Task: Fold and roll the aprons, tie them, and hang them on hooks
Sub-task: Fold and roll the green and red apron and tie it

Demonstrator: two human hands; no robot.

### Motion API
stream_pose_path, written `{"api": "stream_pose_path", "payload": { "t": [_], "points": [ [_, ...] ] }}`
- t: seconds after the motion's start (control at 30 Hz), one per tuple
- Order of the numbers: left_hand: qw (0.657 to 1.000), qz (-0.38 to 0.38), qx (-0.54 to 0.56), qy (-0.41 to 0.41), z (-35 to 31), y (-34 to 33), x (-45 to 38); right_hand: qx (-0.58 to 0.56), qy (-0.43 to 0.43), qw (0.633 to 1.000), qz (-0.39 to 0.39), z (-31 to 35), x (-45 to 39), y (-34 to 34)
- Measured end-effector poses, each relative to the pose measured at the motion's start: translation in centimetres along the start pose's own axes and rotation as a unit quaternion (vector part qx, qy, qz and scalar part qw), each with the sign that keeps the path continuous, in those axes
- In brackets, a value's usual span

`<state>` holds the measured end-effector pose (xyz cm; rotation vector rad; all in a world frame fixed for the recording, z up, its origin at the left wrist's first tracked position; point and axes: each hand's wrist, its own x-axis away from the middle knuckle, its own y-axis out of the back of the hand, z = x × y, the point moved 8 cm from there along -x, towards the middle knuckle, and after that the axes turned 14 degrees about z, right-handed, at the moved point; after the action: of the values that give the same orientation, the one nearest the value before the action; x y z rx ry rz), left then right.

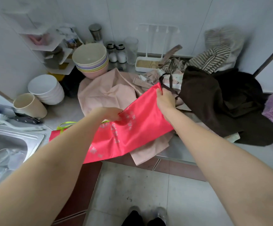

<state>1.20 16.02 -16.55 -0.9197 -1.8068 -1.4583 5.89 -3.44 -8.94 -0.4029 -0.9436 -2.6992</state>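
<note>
Your left hand (111, 114) and right hand (165, 98) pinch the red apron (132, 128), stretched diagonally between them above the bench (178, 149).

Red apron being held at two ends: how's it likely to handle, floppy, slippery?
Likely floppy: the red apron sags and creases between left hand and right hand. Probably slippery, given its sheen. Seems light, since pinches hold it up.
</note>
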Motion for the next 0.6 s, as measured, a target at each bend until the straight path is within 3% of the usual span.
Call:
{"api": "stream_pose_path", "payload": {
  "t": [0.17, 0.3, 0.37, 0.47, 0.53, 0.6],
  "points": [
    [0.998, -0.031, 0.056, 0.003, 1.3, 2.4, 0.6, -0.041, -0.027, 0.995, -0.083, 0.6, -0.8, 2.8],
    [0.996, -0.082, 0.041, -0.002, 2.5, 5.9, 2.2, -0.061, -0.062, 0.986, -0.142, -0.7, -0.6, 5.6],
    [0.989, -0.082, 0.117, -0.027, 2.9, 7.4, 2.1, -0.059, -0.081, 0.984, -0.148, -1.2, -0.5, 6.0],
    [0.966, -0.019, 0.256, -0.028, 3.0, 6.8, 0.9, -0.060, -0.102, 0.984, -0.132, -1.8, -0.6, 5.5],
    [0.972, -0.001, 0.237, -0.004, 2.8, 5.7, -0.5, -0.062, -0.096, 0.986, -0.117, -1.9, -1.0, 4.8],
    [0.993, 0.033, 0.116, -0.001, 1.7, 4.0, -1.7, -0.059, -0.071, 0.991, -0.101, -1.4, -1.5, 4.2]
  ]
}}
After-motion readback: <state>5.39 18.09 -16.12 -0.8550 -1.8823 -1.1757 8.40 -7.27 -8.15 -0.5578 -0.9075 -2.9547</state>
